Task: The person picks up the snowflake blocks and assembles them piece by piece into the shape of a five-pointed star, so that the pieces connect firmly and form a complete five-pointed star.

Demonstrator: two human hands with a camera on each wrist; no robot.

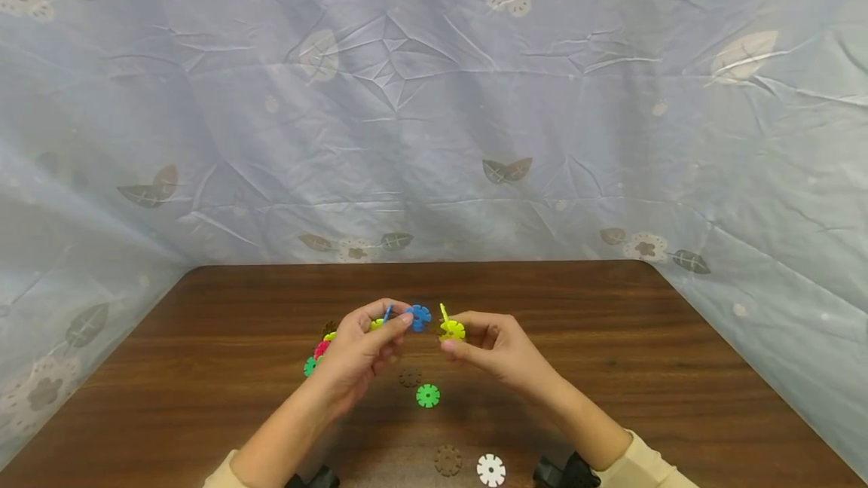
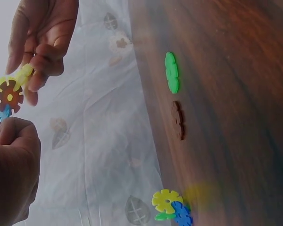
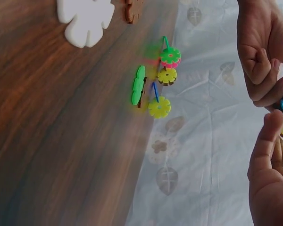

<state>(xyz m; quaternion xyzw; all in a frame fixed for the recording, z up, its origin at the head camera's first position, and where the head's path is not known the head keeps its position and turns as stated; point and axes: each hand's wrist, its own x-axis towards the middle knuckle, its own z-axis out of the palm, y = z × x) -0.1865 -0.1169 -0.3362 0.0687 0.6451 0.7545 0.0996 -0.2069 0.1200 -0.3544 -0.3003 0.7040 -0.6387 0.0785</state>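
Between its thumb and fingers my left hand [image 1: 359,356] pinches a blue notched disc [image 1: 422,316]. Across a small gap in the head view, my right hand [image 1: 502,345] pinches a joined piece of yellow notched discs [image 1: 453,331]. A brown notched disc [image 2: 9,98] shows with the yellow ones in the left wrist view, close to the blue disc [image 2: 4,113]. The fingers partly cover both pieces. Beyond my left hand, a yellow disc [image 3: 159,107] and a blue one joined to it stand on the table.
On the brown wooden table [image 1: 610,367] lie a green disc [image 1: 428,396], two brown discs [image 1: 410,376] and a white disc [image 1: 491,470]. Left of my left hand is a cluster with a pink disc [image 1: 322,350] and a green disc [image 1: 310,367]. A patterned curtain [image 1: 434,134] hangs behind.
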